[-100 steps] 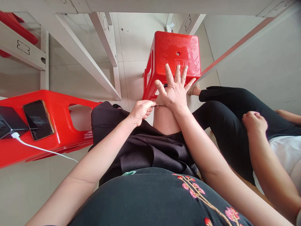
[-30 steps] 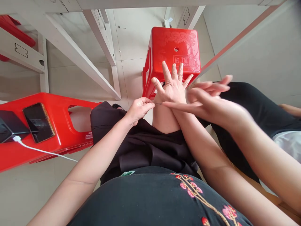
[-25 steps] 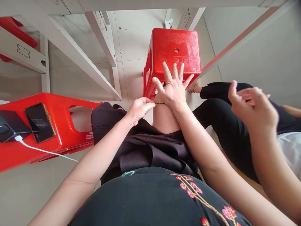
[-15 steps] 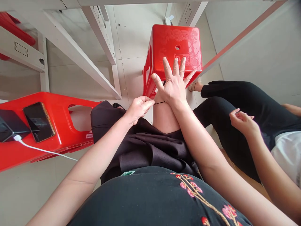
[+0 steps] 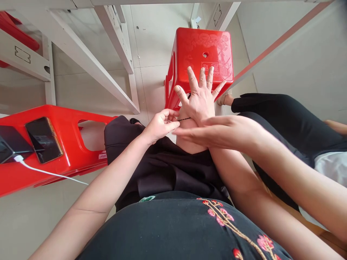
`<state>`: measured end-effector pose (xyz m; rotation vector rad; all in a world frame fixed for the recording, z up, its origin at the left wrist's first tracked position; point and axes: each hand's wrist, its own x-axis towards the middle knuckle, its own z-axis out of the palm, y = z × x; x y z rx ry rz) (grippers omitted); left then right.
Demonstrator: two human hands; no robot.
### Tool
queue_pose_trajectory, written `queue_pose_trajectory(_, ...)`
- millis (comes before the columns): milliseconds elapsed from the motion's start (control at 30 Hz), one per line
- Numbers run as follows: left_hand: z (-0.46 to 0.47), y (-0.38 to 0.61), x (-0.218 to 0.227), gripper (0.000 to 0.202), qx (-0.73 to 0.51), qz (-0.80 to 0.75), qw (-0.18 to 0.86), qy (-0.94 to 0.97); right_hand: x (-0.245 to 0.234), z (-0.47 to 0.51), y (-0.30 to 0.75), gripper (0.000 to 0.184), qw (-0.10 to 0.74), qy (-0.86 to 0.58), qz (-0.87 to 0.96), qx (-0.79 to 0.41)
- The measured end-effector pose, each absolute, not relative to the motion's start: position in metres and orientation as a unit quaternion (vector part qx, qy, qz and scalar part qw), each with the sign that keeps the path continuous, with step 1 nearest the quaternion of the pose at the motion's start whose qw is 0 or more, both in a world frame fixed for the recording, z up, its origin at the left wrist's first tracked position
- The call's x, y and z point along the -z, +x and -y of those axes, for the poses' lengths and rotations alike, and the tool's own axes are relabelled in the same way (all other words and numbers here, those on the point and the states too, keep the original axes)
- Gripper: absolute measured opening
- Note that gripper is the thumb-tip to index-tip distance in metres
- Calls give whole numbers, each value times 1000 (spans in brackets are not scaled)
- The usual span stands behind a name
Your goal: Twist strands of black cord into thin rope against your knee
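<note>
At nine o'clock, a phone [image 5: 43, 141] lies on a red stool [image 5: 67, 146], beside a black box [image 5: 12, 142] cut off by the edge. Just off centre towards ten, the left hand [image 5: 159, 126] has thumb and fingertips around one end of a dark cord [image 5: 184, 119]; whether they pinch it or stand parted, I cannot tell. The cord runs towards three, over the bare knee [image 5: 191, 142], to the right hand [image 5: 202, 101] between one and two, empty, palm down, fingers spread. The step appears to be drawing the cord out from that wrist; the next move seems to call for a sure pinch and a steady wrist. From three, a co-worker's hand [image 5: 225, 131], slightly blurred, crosses in front, hiding the right wrist; contact and the cord's far end are unclear.
</note>
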<state>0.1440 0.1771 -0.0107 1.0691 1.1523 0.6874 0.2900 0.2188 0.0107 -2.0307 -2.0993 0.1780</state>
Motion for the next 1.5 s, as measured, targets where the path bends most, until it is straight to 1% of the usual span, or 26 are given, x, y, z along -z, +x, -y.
queue_pose_trajectory(100, -177, 142, 15, 30, -311, -507, 634, 494, -9, -220, 290, 70, 120, -711, 692, -37)
queue_pose_trajectory(333, -177, 140, 17, 23, -314, -518, 635, 479, -13, -222, 289, 71, 83, -722, 684, -65)
queue_pose_trajectory(467, -177, 139, 15, 25, -318, -510, 634, 487, -14, -222, 290, 70, 76, -724, 682, -72)
queue_pose_trajectory(667, -178, 138, 17, 25, -329, -515, 609, 504, -12, -222, 292, 69, 94, -721, 684, -63)
queue_pose_trajectory(800, -178, 138, 16, 26, -324, -504, 602, 528, -13, -222, 292, 70, 88, -721, 684, -61)
queue_pose_trajectory(1000, -180, 148, 12, 27, -304, -496, 561, 589, -13, -224, 290, 69, 89, -720, 686, -51)
queue_pose_trajectory(1267, -182, 155, 15, 31, -315, -465, 630, 537, -17, -227, 290, 67, 96, -726, 678, -60)
queue_pose_trajectory(1367, -182, 156, 14, 31, -316, -465, 639, 526, -18, -227, 289, 67, 95, -725, 679, -70)
queue_pose_trajectory(1500, -182, 154, 14, 32, -313, -452, 649, 526, -15, -229, 289, 67, 105, -725, 679, -42)
